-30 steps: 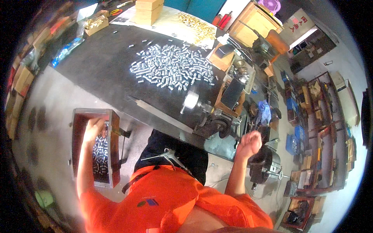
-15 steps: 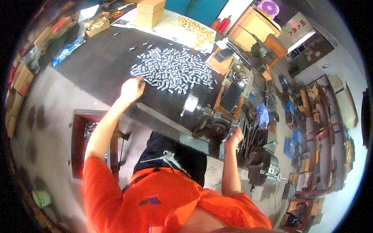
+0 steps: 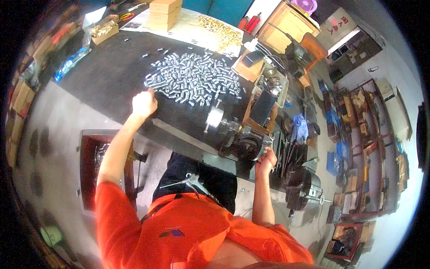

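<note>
Left hand [image 3: 144,104]: fingers curled in, knuckles up, at the near-left edge of the pile of silver metal cylinders [image 3: 192,78]. Fingertips hidden; can't tell if a cylinder is in the grip or if they touch the pile. Nearest cylinders lie just beyond and to the right of the fingers.

Right hand [image 3: 266,161]: fingers bent, narrow grip, at the right end of the dark bench fixture [image 3: 244,141]. Can't tell whether it grasps a part of it or only touches. Pile is well apart from this hand, up and to the left, with the fixture between. Fixture's pale round head [image 3: 215,117] points left, near the pile's lower right edge.

Pile sits spread on the dark tabletop [image 3: 107,58], a few loose cylinders off its far-left side. Below the left forearm: open box [image 3: 107,133], reddish inside, silver pieces partly showing.

Farther out: white sheet [image 3: 188,33] with brass-coloured pieces [image 3: 219,31] beyond the pile, stacked cartons [image 3: 165,20] on its left part. Right of the pile: tray of metal parts [image 3: 271,80], then blue cloth [image 3: 300,127]. Air gun [image 3: 190,180] at the lap.
</note>
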Demonstrator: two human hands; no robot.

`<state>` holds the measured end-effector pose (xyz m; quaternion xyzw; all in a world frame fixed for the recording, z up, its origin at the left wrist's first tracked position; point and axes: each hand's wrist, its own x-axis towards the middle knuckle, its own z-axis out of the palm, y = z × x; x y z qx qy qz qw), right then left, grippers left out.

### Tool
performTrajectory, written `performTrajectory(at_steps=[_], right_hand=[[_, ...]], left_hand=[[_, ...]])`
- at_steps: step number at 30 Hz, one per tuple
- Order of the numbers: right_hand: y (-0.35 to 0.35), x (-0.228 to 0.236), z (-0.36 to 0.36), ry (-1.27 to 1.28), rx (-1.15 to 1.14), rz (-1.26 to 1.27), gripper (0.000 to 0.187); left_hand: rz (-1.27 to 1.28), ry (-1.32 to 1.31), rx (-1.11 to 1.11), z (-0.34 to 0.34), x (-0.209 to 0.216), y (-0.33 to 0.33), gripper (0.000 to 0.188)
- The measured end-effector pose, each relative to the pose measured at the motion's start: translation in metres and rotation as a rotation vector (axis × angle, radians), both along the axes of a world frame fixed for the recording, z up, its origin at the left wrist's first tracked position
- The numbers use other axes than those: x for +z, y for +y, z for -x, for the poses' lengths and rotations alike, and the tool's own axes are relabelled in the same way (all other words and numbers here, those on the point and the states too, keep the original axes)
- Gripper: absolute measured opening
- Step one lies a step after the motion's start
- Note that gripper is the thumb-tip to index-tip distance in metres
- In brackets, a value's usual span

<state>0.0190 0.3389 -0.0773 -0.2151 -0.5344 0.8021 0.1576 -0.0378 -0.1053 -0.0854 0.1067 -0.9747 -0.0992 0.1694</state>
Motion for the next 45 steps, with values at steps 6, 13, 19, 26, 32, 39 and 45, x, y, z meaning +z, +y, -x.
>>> performTrajectory(at_steps=[6, 13, 19, 26, 32, 39, 45], right_hand=[[0.013, -0.011, 0.003, 0.057, 0.056, 0.017, 0.012], [-0.002, 0.006, -0.007, 0.017, 0.030, 0.005, 0.012], [0.003, -0.001, -0.004, 0.029, 0.026, 0.046, 0.014], [0.007, -0.007, -0.007, 0.050, 0.037, 0.053, 0.012], [-0.001, 0.003, -0.013, 0.076, 0.032, 0.038, 0.012], [0.002, 0.015, -0.031, 0.112, 0.098, 0.065, 0.010], [0.005, 0.063, -0.042, 0.191, 0.192, -0.021, 0.012]], left_hand=[[0.041, -0.053, 0.075, 0.004, 0.001, -0.001, 0.017], [-0.317, 0.001, -0.075, -0.009, 0.010, -0.006, 0.018], [-1.540, -0.020, -0.676, -0.045, 0.070, 0.063, 0.018], [-1.589, -0.129, -0.761, -0.034, 0.083, 0.102, 0.016], [-1.594, -0.151, -0.798, -0.030, 0.082, 0.099, 0.015], [-1.626, -0.204, -0.830, -0.030, 0.086, 0.099, 0.013], [-1.552, -0.185, -0.879, -0.030, 0.089, 0.100, 0.010]])
